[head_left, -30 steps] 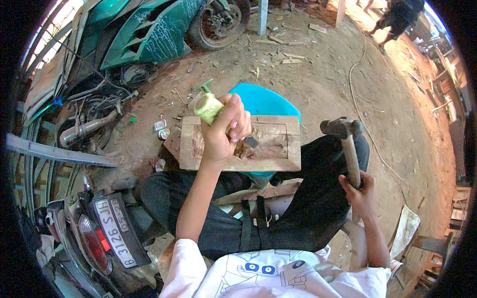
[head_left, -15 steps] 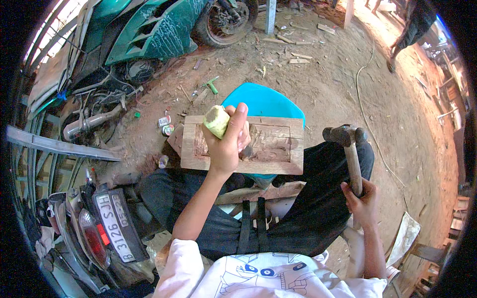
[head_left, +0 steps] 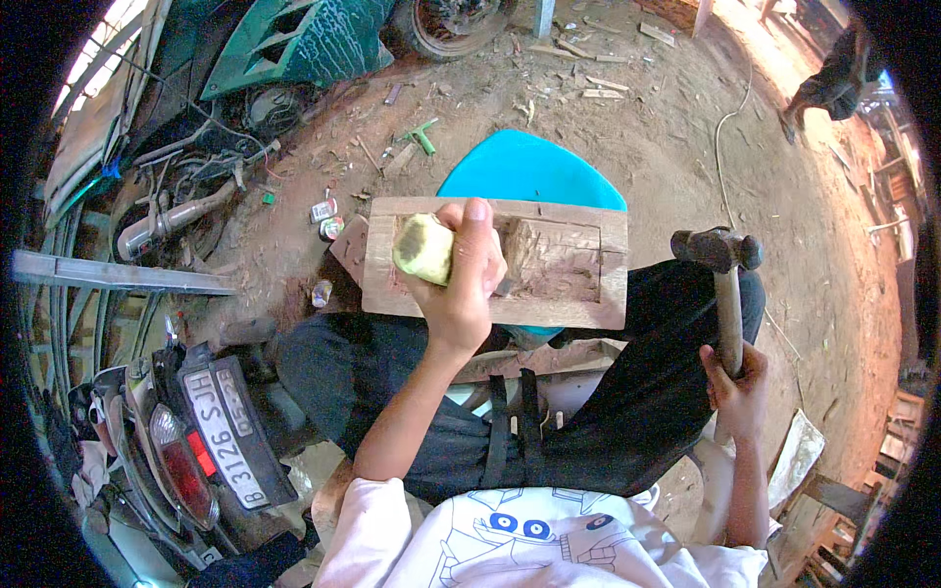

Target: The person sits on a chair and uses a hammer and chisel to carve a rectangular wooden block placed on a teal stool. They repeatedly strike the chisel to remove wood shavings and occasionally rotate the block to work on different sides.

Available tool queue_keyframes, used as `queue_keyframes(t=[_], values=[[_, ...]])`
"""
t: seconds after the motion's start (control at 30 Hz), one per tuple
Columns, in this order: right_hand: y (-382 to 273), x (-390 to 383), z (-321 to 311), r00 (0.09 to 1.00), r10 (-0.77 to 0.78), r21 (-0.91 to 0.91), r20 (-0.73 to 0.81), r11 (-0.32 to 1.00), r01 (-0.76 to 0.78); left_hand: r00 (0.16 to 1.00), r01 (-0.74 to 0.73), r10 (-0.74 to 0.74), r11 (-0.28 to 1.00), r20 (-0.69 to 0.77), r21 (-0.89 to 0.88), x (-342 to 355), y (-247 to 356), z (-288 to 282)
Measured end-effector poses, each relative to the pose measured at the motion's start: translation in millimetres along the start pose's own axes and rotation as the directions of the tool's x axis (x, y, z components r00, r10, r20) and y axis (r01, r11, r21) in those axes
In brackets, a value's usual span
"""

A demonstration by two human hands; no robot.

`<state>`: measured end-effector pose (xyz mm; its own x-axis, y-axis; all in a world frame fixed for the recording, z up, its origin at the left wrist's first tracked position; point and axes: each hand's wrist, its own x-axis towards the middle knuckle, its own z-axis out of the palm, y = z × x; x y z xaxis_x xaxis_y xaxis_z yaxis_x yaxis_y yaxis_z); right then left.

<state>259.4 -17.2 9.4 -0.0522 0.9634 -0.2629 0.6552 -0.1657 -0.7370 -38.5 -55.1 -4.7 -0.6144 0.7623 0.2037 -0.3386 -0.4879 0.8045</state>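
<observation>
My left hand (head_left: pixel 466 269) is wrapped round the pale yellow-green handle of a chisel (head_left: pixel 423 250), whose end has a dark patch. Much of the blade is hidden behind my fingers; a dark bit of it shows low beside them, at the carved recess. Beneath lies a rectangular wooden board (head_left: pixel 613 265) with a rough, partly cut hollow framed by a flat border. It rests over a turquoise seat-like surface (head_left: pixel 529 162) between my knees. To the right, my right hand (head_left: pixel 737 387) grips a hammer (head_left: pixel 725 294) by its wooden handle, head up, above my right knee and apart from the board.
A motorcycle's rear end with a plate (head_left: pixel 235 436) stands close on the left, below a metal bar (head_left: pixel 127 272). Green fairing (head_left: pixel 304 44) and a wheel are at the far left. Wood scraps and a cable (head_left: pixel 725 147) lie on the dirt floor. Another person's leg (head_left: pixel 828 93) shows far right.
The whole view has shifted a little. The chisel handle leans slightly further left over the board, still in my left hand. The hammer stays raised at the right. The other person's leg has moved.
</observation>
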Motion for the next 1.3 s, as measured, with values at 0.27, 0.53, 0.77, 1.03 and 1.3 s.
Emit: queue_keyframes(t=[0.27,0.53,0.77,1.03,1.3], values=[[2,2,-1,0.998,-0.049,0.007,0.045,0.999,0.049,0.956,-0.293,0.263,0.877,0.129,0.381,-3,-14,-22],[-3,0,-3,0.998,-0.006,0.053,0.058,0.999,0.003,0.999,-0.017,0.021,0.990,0.032,-0.139,23,22,-27],[-8,-1,-3,0.995,0.028,0.039,0.092,0.999,-0.031,0.999,-0.012,0.016,0.989,-0.031,0.147,33,34,-30],[-5,-3,-3,0.995,0.039,0.059,0.095,0.997,-0.045,0.980,0.030,-0.001,0.990,-0.200,0.140,32,39,-28],[3,-2,-3,0.998,-0.005,0.024,0.064,1.000,0.004,0.975,0.153,-0.151,0.988,-0.163,0.000,16,4,-26]])
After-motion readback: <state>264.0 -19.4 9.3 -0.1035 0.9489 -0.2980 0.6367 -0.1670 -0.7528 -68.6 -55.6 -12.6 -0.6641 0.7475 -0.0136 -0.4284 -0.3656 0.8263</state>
